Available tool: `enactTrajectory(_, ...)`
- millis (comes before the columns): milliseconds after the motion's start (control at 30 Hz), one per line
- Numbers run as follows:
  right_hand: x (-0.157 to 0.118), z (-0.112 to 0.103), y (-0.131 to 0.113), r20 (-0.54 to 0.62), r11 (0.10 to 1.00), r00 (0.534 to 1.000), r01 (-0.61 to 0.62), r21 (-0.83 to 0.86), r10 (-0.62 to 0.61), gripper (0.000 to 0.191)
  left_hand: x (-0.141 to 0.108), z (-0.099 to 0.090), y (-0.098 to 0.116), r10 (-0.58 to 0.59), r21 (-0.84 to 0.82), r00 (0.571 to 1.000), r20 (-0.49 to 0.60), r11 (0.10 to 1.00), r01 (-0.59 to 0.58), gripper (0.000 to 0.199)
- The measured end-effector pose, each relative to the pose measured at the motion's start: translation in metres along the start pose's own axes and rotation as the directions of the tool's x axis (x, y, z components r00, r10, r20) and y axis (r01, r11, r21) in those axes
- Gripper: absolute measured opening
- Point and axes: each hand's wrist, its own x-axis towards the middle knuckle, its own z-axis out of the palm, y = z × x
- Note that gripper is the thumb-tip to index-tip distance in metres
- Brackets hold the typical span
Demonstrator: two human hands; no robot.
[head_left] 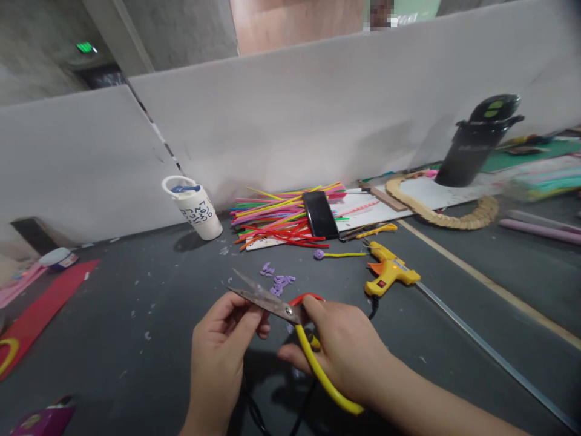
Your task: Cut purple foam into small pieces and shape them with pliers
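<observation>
My right hand (347, 345) grips the scissors (287, 310), which have red and yellow handles. Their blades stand parted and point left, over my left hand (227, 342). The left thumb and fingers are pinched together just under the lower blade; whatever sits between them is hidden. Beyond the blades lie small purple snippets (281, 283) on the dark table. Farther back rests a yellow stem with a purple ball tip (319, 255). To its right is a yellow hot glue gun (390, 271) with a long clear glue stick in its back.
A white cup (200, 212) stands near the white partition (295, 109). Coloured pipe cleaners (272, 212) lie under a black phone (321, 215). At right are a braided tan ring (472, 217) and a black bin (469, 151). A red sheet (54, 309) lies left.
</observation>
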Motion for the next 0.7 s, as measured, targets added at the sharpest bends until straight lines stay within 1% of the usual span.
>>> enactTrajectory(100, -0.0004, 0.0018, -0.0010, 0.018, 1.000, 1.000, 0.004, -0.011, -0.004, 0.050, -0.0006, 0.0003, 0.0006, 0.018, 0.007, 1.000, 0.013, 1.000, -0.018, 0.007)
enactTrajectory(267, -0.0018, 0.0000, -0.0022, 0.056, 1.000, 0.998, -0.008, -0.001, 0.008, 0.051, -0.0001, 0.0023, 0.0031, 0.013, 0.003, 0.999, 0.040, 1.000, -0.013, 0.010)
enactTrajectory(333, -0.0017, -0.0009, -0.0024, 0.065, 1.000, 0.998, -0.018, -0.006, 0.019, 0.051, 0.0005, 0.0032, 0.0045, 0.018, 0.028, 0.999, 0.032, 0.999, -0.019, 0.010)
enactTrajectory(467, -0.0007, -0.0019, -0.0024, 0.070, 0.999, 0.997, -0.032, -0.018, 0.034, 0.049, 0.0009, 0.0032, 0.0054, 0.034, 0.073, 0.999, 0.025, 0.997, -0.036, 0.009)
enactTrajectory(700, 0.0006, -0.0034, -0.0039, 0.070, 0.999, 0.997, -0.033, -0.027, 0.035, 0.049, 0.0008, 0.0006, 0.0033, 0.032, 0.060, 0.999, 0.029, 0.998, -0.034, 0.008)
